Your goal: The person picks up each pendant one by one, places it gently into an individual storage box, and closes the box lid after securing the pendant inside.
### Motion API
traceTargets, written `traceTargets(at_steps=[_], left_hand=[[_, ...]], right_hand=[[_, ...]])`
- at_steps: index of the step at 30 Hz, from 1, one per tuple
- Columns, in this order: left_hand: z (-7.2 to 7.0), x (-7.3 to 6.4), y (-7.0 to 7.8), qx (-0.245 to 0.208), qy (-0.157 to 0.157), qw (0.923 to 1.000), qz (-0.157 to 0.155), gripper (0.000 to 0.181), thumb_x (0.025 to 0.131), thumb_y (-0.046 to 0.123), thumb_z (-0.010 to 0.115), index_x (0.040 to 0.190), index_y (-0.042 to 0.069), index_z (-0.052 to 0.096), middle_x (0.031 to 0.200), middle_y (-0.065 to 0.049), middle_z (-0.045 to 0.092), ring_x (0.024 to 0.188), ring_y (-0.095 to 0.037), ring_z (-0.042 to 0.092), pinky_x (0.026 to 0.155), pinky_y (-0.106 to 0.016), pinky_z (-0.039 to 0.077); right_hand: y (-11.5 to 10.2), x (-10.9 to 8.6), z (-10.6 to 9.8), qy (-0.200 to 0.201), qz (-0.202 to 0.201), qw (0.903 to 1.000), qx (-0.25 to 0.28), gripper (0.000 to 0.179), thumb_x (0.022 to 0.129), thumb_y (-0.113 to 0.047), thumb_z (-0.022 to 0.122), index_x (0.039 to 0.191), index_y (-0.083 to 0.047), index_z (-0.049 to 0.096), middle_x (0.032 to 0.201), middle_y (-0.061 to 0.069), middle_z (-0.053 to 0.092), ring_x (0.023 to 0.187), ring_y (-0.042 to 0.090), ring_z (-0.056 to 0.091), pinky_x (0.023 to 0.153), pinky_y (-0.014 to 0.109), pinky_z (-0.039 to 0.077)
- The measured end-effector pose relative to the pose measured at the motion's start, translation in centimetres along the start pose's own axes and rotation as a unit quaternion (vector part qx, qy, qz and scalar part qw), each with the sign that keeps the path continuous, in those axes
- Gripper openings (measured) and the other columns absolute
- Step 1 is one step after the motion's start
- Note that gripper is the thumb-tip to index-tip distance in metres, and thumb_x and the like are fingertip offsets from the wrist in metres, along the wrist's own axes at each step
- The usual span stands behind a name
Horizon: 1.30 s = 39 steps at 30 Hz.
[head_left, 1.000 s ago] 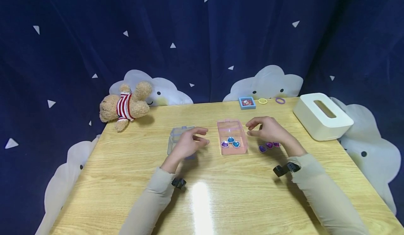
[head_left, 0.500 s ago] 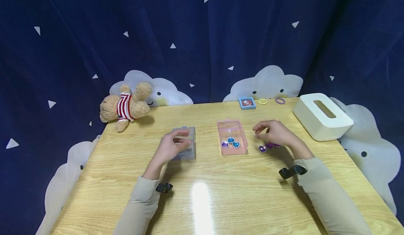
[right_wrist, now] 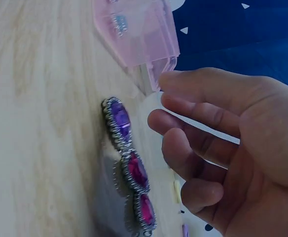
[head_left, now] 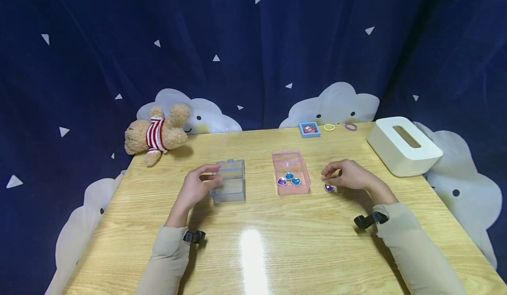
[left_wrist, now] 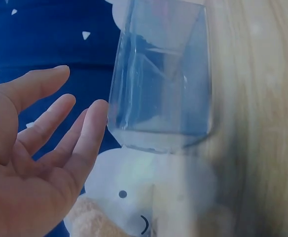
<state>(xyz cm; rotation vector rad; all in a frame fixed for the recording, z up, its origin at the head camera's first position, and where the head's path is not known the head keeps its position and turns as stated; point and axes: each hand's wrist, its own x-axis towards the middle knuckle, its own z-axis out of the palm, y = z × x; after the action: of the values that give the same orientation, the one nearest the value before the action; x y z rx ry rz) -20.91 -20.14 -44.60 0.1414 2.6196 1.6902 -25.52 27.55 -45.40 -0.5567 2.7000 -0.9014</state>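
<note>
My left hand (head_left: 196, 184) hovers just left of a clear bluish plastic box (head_left: 233, 196), its fingers relaxed and holding nothing. In the left wrist view that box (left_wrist: 159, 111) stands beyond the fingertips. My right hand (head_left: 350, 175) is over a purple gem (head_left: 329, 188) with a silvery beaded rim; its fingers are loosely bent with nothing between them. The right wrist view shows the purple gem (right_wrist: 119, 120) in a row with two magenta gems (right_wrist: 137, 170); the hand hides these two from the head view. A clear pink box (head_left: 293, 190) holds two teal gems (head_left: 295, 181) and a purple one (head_left: 281, 181).
A teddy bear (head_left: 156, 134) in a striped shirt lies at the back left. Along the back edge are a small blue frame (head_left: 309, 130), a yellow ring (head_left: 329, 127) and a purple ring (head_left: 350, 127). A white tissue box (head_left: 402, 152) stands at the right.
My left hand has drawn back leftward from over the bluish box, uncovering most of it. My right hand has moved slightly right and lower, over the row of gems. The gems have not moved.
</note>
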Motion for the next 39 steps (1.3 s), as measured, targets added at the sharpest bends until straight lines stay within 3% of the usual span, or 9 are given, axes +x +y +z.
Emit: traceTargets(at_steps=[5,10,13,23,30,39], left_hand=[[-0.4,-0.1,-0.6,0.002,0.009,1.0,0.003,0.04,0.088,0.008,0.075,0.127,0.01,0.067,0.13,-0.022,0.064,0.113,-0.035,0.067,0.079,-0.022,0.055],[-0.8,-0.2,-1.0,0.03,0.008,0.9995,-0.01,0.043,0.087,0.009,0.076,0.129,0.011,0.066,0.135,-0.02,0.062,0.119,-0.037,0.063,0.082,-0.031,0.057],[-0.9,-0.3,-1.2,0.047,0.007,0.9988,-0.015,0.045,0.087,0.01,0.077,0.13,0.011,0.065,0.137,-0.019,0.061,0.121,-0.038,0.062,0.084,-0.036,0.058],[-1.3,-0.1,-1.8,0.05,-0.069,0.9949,-0.054,0.066,0.083,0.012,0.081,0.143,0.006,0.053,0.147,-0.018,0.051,0.121,-0.037,0.058,0.083,-0.028,0.053],[-1.2,0.0,-1.6,0.039,-0.082,0.9945,-0.051,0.072,0.082,0.008,0.08,0.146,0.003,0.048,0.149,-0.019,0.05,0.118,-0.037,0.057,0.08,-0.026,0.051],[-1.2,0.2,-1.6,0.067,-0.089,0.9925,-0.049,0.074,0.082,0.009,0.081,0.147,0.004,0.047,0.149,-0.02,0.049,0.12,-0.037,0.058,0.08,-0.025,0.051]], right_hand=[[0.8,-0.1,0.5,-0.018,0.008,0.9998,-0.009,0.03,0.083,-0.017,0.08,0.111,-0.011,0.073,0.109,0.006,0.074,0.098,0.023,0.068,0.077,0.027,0.053],[1.2,0.0,0.8,-0.035,0.031,0.9988,-0.017,0.032,0.082,-0.018,0.081,0.112,-0.016,0.072,0.111,0.003,0.072,0.098,0.02,0.064,0.08,0.031,0.051],[1.2,-0.1,0.9,-0.039,0.026,0.9986,-0.025,0.033,0.081,-0.015,0.08,0.113,-0.015,0.072,0.111,0.002,0.072,0.095,0.018,0.061,0.079,0.031,0.05],[0.8,-0.1,0.9,-0.04,-0.002,0.9971,-0.064,0.034,0.078,-0.011,0.081,0.111,-0.013,0.073,0.102,0.0,0.07,0.089,0.015,0.058,0.078,0.031,0.049],[0.9,-0.1,1.0,-0.034,-0.014,0.9953,-0.09,0.032,0.078,-0.01,0.081,0.108,-0.013,0.074,0.098,0.0,0.068,0.085,0.013,0.057,0.076,0.03,0.048],[1.1,0.0,1.4,-0.004,-0.023,0.9939,-0.108,0.027,0.08,-0.018,0.081,0.106,-0.014,0.074,0.094,-0.003,0.07,0.085,0.013,0.06,0.077,0.032,0.05]])
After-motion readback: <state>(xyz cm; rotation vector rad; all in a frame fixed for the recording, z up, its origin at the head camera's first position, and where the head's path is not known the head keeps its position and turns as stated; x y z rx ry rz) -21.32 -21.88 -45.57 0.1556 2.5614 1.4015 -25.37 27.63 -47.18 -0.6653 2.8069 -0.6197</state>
